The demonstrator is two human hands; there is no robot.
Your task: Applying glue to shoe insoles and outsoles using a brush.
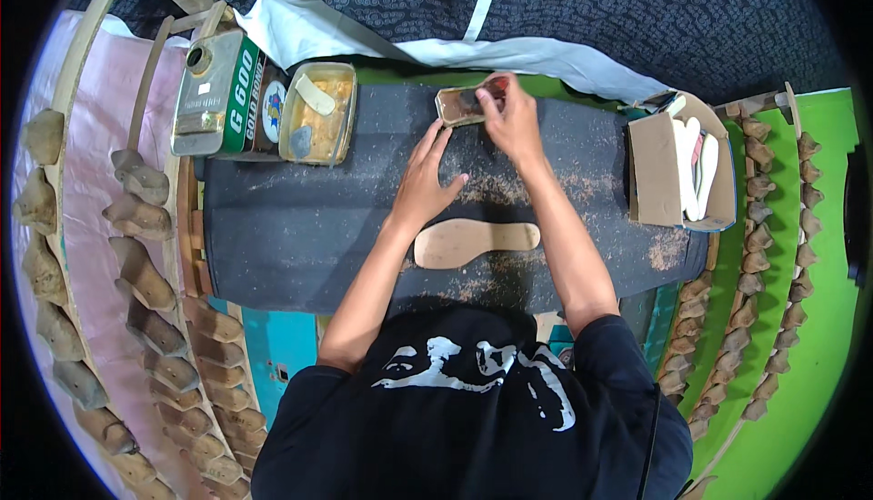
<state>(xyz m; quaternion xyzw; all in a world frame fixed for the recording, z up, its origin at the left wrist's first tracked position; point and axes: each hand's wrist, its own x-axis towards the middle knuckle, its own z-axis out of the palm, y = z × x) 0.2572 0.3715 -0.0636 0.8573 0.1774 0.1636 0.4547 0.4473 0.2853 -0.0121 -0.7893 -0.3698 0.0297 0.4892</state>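
1. The shallow tray [459, 106] lies beyond the sole [476, 244], on its far side from the person. The right hand [511, 123] is at the tray's right end, its fingers pinching a small dark-red thing [498, 87]; whether that is a tool or a loose piece I cannot tell. A sideways push there could slide or tip the tray.

2. The left hand [425, 175], beyond the sole's left end, has its thumb spread wide and its fingertips at the tray's near left corner. Whether they press on it or only graze it is unclear; a light touch would steady it poorly.

3. Brown crumbs [491, 189] lie between the sole and the tray, and more on the sole's near side. A sweeping wrist could drag them onto the sole, and grit there might spoil any later bonding.

4. The sole lies loose on the dark worktop [273, 227], between the forearms; a dropping forearm could knock it askew.

5. The open tub [349, 127], beyond and left of the sole, holds yellowish stuff. A wide leftward swing of the left arm could upset it.
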